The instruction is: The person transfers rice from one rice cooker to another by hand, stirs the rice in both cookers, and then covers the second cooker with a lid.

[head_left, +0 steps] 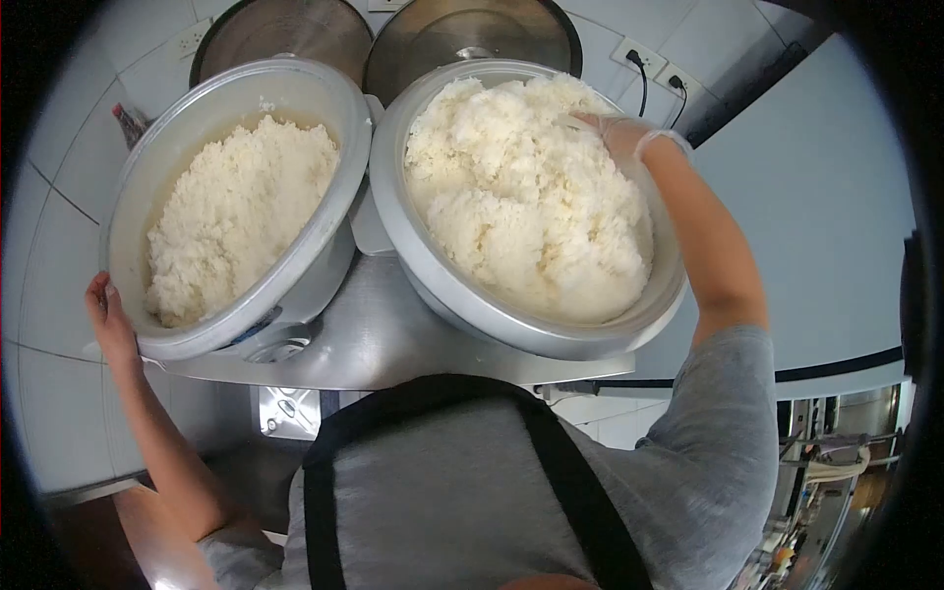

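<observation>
Two large rice cooker pots stand side by side, both holding cooked white rice. My left hand (111, 320) rests at the outer rim of the left pot (346, 197), its fingers extended and touching the edge. The rice (241, 216) in this pot is a lower mound. In the right pot (393, 211), a bigger, lumpy mound of rice (536, 206) rises to the rim. My right hand (621, 136), in a clear plastic glove, reaches over the rim into the far right side of that rice. Its fingertips are hidden, so any held object cannot be made out.
Both pots stand on a metal table (379, 320). Two round lids (472, 34) lean against the tiled wall behind. Plugs (676, 84) with cords sit in wall outlets at the back right. A large pale panel (816, 216) flanks the right side.
</observation>
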`<state>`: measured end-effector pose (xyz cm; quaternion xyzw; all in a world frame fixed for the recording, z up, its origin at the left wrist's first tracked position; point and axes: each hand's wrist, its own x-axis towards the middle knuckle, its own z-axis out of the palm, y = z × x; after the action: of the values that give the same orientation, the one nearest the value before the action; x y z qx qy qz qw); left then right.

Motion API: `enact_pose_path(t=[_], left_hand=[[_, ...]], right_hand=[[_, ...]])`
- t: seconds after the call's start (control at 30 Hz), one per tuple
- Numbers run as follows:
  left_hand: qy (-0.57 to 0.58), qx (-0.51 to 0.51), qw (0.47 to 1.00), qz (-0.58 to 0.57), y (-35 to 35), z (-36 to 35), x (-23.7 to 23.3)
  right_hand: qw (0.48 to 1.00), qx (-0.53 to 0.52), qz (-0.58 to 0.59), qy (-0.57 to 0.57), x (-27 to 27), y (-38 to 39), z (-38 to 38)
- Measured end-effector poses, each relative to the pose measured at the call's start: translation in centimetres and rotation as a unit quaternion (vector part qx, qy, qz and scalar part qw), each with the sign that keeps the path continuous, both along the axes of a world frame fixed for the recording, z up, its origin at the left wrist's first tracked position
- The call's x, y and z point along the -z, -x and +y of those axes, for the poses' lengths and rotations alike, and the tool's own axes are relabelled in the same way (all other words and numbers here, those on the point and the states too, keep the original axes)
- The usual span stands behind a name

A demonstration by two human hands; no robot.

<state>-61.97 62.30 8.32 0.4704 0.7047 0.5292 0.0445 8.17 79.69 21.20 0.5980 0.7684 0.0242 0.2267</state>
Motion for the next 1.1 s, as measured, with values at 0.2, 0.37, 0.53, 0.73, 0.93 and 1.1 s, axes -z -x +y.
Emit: enact_pose_path(t=[0.2,0.37,0.53,0.73,0.93,1.1], left_hand=[[-0.001,-0.015,0.997,0.081,1.0,0.9,0.5],[0.006,0.006,0.999,0.051,0.8,0.7,0.8],[-0.02,0.025,0.998,0.056,2.8,1.4,1.9],[-0.043,0.022,0.998,0.032,3.4,1.6,2.9],[-0.031,0.027,0.996,0.073,4.6,1.5,3.0],[0.003,0.006,0.998,0.063,4.2,1.2,2.5]], right_hand=[[0.995,-0.004,0.073,-0.069,-6.0,-2.5,1.7],[0.998,0.013,0.005,-0.066,-2.8,2.9,0.4],[0.981,0.11,0.157,-0.038,0.1,0.3,-5.4],[0.991,0.022,0.131,0.028,-0.3,-2.9,-13.9],[0.967,0.101,0.214,-0.094,-5.1,-2.6,-5.7],[0.956,-0.077,0.102,-0.263,0.8,-2.0,8.9]])
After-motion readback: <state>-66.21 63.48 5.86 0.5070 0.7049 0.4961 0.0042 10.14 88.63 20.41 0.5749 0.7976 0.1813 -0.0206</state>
